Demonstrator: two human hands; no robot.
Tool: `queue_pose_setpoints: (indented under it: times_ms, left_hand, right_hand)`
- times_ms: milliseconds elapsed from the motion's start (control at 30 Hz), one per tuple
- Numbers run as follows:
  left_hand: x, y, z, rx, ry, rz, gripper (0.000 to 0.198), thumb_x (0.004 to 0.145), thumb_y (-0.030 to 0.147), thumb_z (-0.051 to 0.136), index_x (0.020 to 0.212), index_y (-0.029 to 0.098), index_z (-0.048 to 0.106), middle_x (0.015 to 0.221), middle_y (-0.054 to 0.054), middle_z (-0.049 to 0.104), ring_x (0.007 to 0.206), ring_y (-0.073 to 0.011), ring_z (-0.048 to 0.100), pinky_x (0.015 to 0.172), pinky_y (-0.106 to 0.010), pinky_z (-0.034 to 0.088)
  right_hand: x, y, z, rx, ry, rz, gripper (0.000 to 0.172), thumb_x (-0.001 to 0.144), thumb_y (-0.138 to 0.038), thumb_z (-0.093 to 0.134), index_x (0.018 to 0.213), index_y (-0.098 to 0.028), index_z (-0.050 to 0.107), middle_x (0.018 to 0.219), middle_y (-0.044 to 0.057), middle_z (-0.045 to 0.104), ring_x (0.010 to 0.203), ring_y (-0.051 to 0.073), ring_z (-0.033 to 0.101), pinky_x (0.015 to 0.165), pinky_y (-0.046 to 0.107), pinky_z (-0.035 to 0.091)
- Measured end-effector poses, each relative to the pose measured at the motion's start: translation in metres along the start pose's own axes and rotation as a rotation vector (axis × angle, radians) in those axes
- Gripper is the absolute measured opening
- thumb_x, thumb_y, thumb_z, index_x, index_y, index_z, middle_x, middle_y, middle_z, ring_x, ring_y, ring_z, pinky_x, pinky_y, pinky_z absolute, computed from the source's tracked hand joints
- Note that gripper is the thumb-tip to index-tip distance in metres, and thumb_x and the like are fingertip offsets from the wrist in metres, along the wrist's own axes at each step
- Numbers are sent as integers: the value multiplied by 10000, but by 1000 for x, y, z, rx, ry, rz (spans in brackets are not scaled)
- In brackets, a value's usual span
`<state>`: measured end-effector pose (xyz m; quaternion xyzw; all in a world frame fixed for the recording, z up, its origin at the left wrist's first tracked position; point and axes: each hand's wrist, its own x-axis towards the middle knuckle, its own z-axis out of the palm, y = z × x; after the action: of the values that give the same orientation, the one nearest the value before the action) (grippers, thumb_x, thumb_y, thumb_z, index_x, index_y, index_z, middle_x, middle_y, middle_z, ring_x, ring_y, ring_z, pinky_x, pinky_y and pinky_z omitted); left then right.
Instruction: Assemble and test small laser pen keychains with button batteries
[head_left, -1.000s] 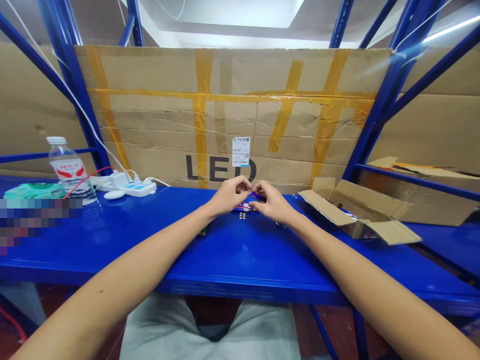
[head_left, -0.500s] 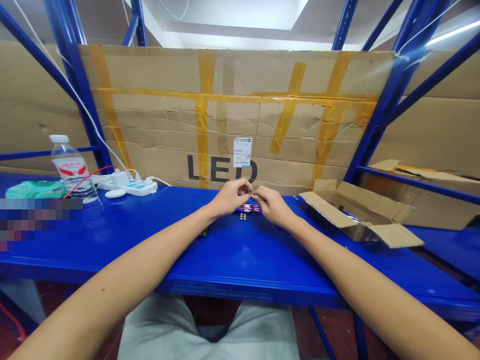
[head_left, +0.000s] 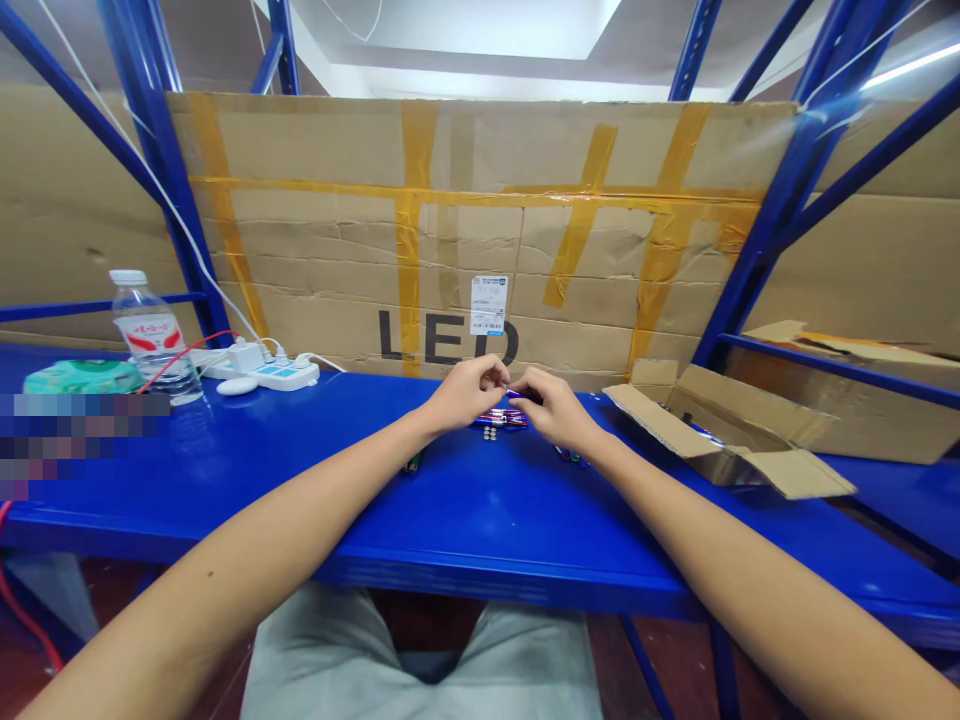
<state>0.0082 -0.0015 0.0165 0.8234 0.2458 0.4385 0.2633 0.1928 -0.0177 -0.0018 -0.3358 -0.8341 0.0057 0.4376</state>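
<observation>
Both my hands meet just above the far half of the blue tabletop. My right hand point(head_left: 553, 408) is closed in a pinch on a small dark purple tube point(head_left: 517, 394) that points toward the left fingers. My left hand point(head_left: 466, 392) is closed too, its fingertips pressed together at the tube's end; what they grip is too small to tell. Under the hands lies a bunch of shiny red and purple pen-like sticks point(head_left: 501, 418). Several small silver button-shaped pieces point(head_left: 490, 433) sit in a cluster in front of them. By my right wrist are small coloured pieces point(head_left: 571, 456), partly covered.
A green object point(head_left: 413, 462) lies beside my left forearm. An open cardboard box point(head_left: 750, 432) stands at right. On the left are a water bottle point(head_left: 154, 340), a white power strip point(head_left: 289, 374) and a teal packet point(head_left: 82, 377). A large taped carton point(head_left: 337, 240) walls the back.
The purple tube now shows between my hands, and my right hand has tilted slightly. Coloured pieces by my right wrist have come more into sight. The whole view has shifted a little.
</observation>
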Motion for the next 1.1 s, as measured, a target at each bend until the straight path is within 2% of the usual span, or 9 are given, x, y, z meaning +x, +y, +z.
queue_pose_setpoints:
  times_ms: [200, 433, 700, 800, 900, 967, 1100]
  left_hand:
    - [0, 1, 1, 2, -8, 24, 112, 724, 78, 544, 806, 151, 522, 702, 34, 539, 560, -59, 467, 519, -188, 343]
    - [-4, 2, 3, 118, -21, 65, 104, 738, 79, 547, 807, 157, 544, 691, 33, 555, 596, -75, 483, 570, -205, 370]
    - [-4, 0, 2, 229, -26, 69, 124, 752, 81, 542, 840, 160, 578, 619, 52, 532, 551, -77, 451, 553, -214, 342]
    - [-4, -1, 2, 229, -10, 50, 124, 745, 83, 541, 832, 163, 576, 604, 54, 524, 542, -80, 451, 539, -215, 333]
    - [-3, -2, 2, 167, 24, 27, 126, 729, 74, 533, 814, 161, 563, 649, 41, 551, 547, -78, 463, 529, -213, 339]
    - [-2, -2, 1, 118, 40, 11, 114, 725, 79, 538, 805, 160, 551, 662, 35, 554, 542, -75, 466, 519, -211, 342]
    - [0, -1, 0, 50, 27, -23, 100, 722, 87, 546, 788, 160, 530, 616, 47, 512, 512, -69, 442, 495, -206, 318]
  right_hand:
    - [2, -4, -3, -1, -76, 83, 110, 839, -188, 522, 779, -175, 612, 741, 45, 619, 686, 174, 531, 670, 304, 392]
    - [3, -6, -5, 47, -187, 202, 273, 877, -230, 427, 607, -193, 459, 545, -5, 511, 561, 140, 444, 575, 270, 321]
    - [4, -1, -2, 58, -226, 245, 306, 898, -285, 411, 612, -187, 458, 574, -1, 520, 572, 138, 440, 578, 268, 314]
    - [5, -2, -2, -5, -197, 196, 248, 898, -268, 406, 687, -178, 501, 676, 19, 566, 660, 155, 482, 633, 277, 342]
    - [3, -3, 0, -30, -153, 153, 77, 827, -242, 527, 858, -172, 524, 853, 50, 600, 780, 179, 521, 709, 295, 384]
    - [2, -2, 1, -45, -99, 117, 178, 753, -178, 588, 901, -175, 489, 885, 54, 574, 791, 182, 513, 709, 297, 396]
    - [-1, -1, 3, -118, 45, -35, 174, 738, -54, 502, 802, -197, 427, 809, 35, 502, 739, 170, 477, 673, 288, 390]
